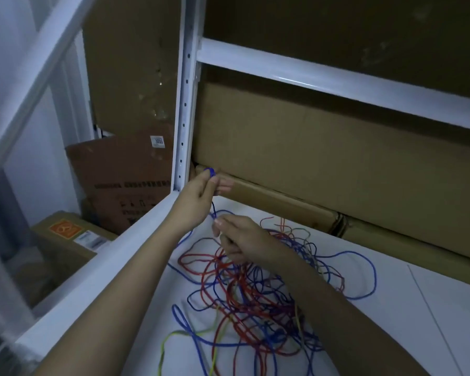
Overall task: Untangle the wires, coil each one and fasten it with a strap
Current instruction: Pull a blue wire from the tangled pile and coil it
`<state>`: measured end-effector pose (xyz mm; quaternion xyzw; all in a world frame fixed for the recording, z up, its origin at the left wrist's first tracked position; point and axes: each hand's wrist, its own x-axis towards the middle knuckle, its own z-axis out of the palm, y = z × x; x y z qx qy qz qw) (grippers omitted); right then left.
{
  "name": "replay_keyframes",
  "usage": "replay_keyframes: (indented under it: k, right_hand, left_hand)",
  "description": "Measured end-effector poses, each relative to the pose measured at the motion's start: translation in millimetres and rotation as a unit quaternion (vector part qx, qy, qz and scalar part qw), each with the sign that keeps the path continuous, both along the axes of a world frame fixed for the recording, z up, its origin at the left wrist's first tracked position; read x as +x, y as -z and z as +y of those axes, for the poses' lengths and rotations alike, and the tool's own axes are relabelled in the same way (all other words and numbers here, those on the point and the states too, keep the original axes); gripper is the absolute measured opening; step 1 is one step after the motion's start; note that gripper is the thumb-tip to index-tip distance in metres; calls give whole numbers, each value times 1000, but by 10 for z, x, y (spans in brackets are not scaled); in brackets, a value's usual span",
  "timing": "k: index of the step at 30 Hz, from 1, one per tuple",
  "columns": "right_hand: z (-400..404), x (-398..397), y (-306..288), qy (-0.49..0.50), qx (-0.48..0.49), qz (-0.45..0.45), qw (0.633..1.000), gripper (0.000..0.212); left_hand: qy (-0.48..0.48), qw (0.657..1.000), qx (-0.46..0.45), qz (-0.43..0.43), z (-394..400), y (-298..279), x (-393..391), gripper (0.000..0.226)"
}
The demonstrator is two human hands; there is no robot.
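Two bare forearms, left hand (201,192) and right hand (238,237), no sleeves or jewellery visible.

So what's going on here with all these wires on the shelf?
A person is untangling a pile of wires on a white shelf. The left hand is raised near the shelf's upright post, pinching a blue wire that runs down to the right hand, which holds it just above the tangle. Red, blue and yellow-green wires are still knotted together; nothing looks coiled or strapped yet. Cardboard boxes sit behind.

Glossy white metal shelf (323,80), matt cardboard boxes (337,158), plastic-coated wires (255,289)
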<state>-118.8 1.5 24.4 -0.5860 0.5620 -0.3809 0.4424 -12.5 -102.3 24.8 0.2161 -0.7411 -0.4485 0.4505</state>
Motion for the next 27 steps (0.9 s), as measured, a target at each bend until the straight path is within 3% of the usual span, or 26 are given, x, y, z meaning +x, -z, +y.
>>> replay_keyframes:
  k: [4, 9, 12, 16, 19, 23, 25, 27]
  right_hand:
    - [81, -199, -104, -33, -30, 86, 995, 23]
    - [124, -464, -213, 15, -176, 269, 947, 20]
    - [99, -527, -351, 35, -265, 311, 912, 10]
    - [-14, -483, -318, 63, -260, 176, 947, 13]
    - [-97, -311, -173, 53, -207, 50, 976, 16]
    - [-173, 73, 81, -5, -109, -155, 982, 21]
    - [-180, 253, 150, -22, -40, -189, 981, 23]
    - [-197, 407, 188, -44, -8, -146, 988, 22]
  left_hand:
    - [-12, 981, -80, -178, 80, 144, 40, 32]
    - [16, 986, -19, -166, 324, 187, 111, 32]
    - [55, 990, 17, -128, 491, 165, 143, 37]
    - [137, 986, 88, -30, 623, 135, 299, 40]
    - [175, 974, 140, 31, 688, 105, 397, 29]
    - [142, 957, 187, 171, 719, 32, 513, 25]
    - [104, 943, 226, 221, 672, -16, 576, 27]
    - [61, 936, 248, 241, 574, -58, 647, 27]
